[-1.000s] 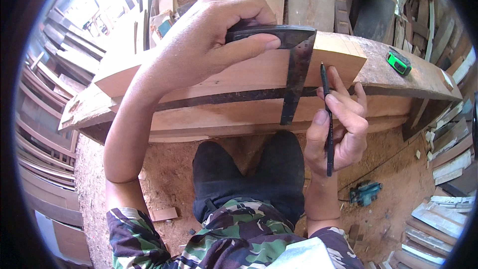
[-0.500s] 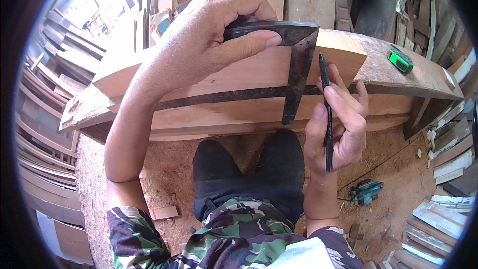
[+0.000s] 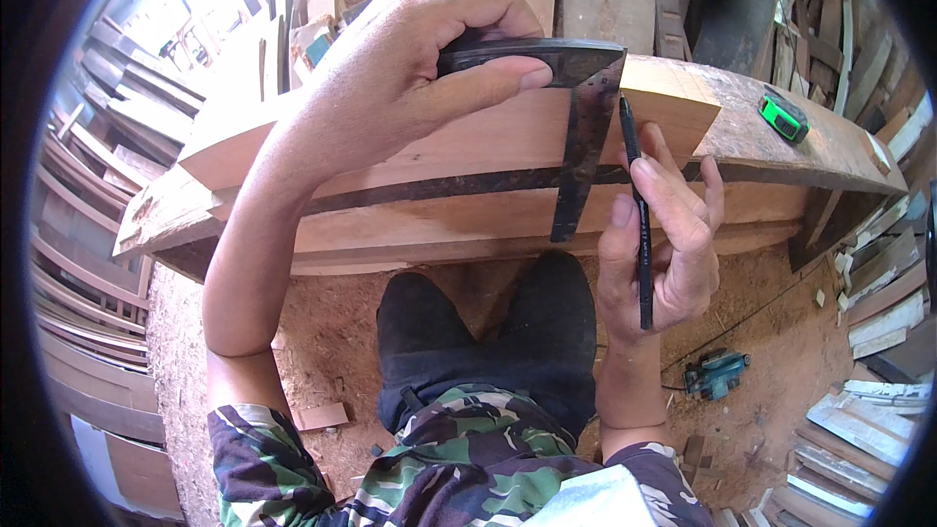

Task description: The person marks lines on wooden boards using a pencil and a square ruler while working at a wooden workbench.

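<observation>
My left hand [image 3: 429, 63] is closed round the dark stock of a try square [image 3: 584, 137]. The stock lies along the top edge of a pale wooden board [image 3: 429, 151], and the blade hangs down across the board's near face, reaching below it. In my right hand [image 3: 669, 234] is a black pencil [image 3: 639, 205], pinched between thumb and fingers. Its tip points up at the board, right beside the blade's right edge near the top; whether it touches the wood I cannot tell. Faint lines cross the board's top face near its right end.
The board rests on a wooden workbench [image 3: 781, 176]. A green and black tape measure [image 3: 784, 119] lies on the bench's right part. On the sawdust-covered floor sits a teal power tool [image 3: 717, 374] with a cord. Stacked timber [image 3: 98, 332] stands left, right and behind; a small offcut [image 3: 320, 417] lies near my left elbow.
My right hand has shifted slightly up and left, bringing the pencil tip to the try square's blade. The lower end of the blade has moved a touch left; my left hand stays nearly still.
</observation>
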`<state>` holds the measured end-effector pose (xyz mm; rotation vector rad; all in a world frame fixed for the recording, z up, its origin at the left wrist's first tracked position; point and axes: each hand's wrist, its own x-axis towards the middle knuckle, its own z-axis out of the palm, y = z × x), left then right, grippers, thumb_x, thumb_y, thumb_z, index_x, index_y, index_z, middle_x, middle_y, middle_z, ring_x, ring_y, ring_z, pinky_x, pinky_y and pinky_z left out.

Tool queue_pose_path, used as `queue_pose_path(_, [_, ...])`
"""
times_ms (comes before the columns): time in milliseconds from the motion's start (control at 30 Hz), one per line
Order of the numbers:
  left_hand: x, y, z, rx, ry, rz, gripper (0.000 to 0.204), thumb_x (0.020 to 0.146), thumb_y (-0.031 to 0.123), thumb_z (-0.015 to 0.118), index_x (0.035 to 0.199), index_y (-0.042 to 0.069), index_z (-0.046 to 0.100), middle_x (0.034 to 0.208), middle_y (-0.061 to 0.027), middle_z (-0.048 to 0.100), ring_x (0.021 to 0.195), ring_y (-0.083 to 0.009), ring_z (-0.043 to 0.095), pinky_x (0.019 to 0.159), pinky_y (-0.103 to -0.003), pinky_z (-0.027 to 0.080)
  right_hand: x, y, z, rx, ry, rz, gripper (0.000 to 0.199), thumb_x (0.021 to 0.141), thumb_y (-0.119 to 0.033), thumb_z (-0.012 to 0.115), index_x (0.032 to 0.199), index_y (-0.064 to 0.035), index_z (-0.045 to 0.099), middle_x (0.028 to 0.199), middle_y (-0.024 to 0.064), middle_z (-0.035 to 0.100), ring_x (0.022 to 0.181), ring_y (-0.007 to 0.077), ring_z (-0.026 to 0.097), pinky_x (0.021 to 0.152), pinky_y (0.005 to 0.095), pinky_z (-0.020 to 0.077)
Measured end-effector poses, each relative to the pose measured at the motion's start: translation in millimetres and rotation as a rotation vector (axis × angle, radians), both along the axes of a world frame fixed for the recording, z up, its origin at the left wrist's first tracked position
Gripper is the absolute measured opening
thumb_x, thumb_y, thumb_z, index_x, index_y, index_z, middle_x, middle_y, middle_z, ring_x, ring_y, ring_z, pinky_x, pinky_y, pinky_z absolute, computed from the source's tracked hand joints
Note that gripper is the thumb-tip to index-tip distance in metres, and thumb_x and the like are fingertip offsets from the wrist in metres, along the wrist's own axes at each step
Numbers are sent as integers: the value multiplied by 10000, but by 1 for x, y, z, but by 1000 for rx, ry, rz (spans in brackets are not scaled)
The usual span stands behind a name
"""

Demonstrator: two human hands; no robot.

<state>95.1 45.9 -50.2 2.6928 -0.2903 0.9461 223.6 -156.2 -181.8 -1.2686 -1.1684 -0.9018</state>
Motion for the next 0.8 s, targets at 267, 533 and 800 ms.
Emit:
queue_pose_path(267, [1,0,-1,21,-3,14,249,1059,277,771,1086,34,721,785,60,547,616,-6,467,530,-216,321,0,0,0,-4,-10,-30,298,921,-5,806,1194,-102,737,1160,112,825,1210,329,781,1264,564,329])
queue_pose_path(533, [-4,-3,4,33,35,36,246,1059,274,765,1096,33,735,799,58,560,643,-21,469,560,-232,344,-2,-10,-8,-41,-28,-30,282,871,5,797,1126,-107,751,1022,84,817,1161,380,795,1280,554,313])
queue_pose_path(800, [5,-14,9,16,71,73,272,1058,292,754,1077,22,721,790,-1,566,717,-72,526,627,-272,404,17,-21,-12,126,162,72,290,1019,-83,648,1291,16,626,1174,187,763,1266,334,723,1244,521,373])
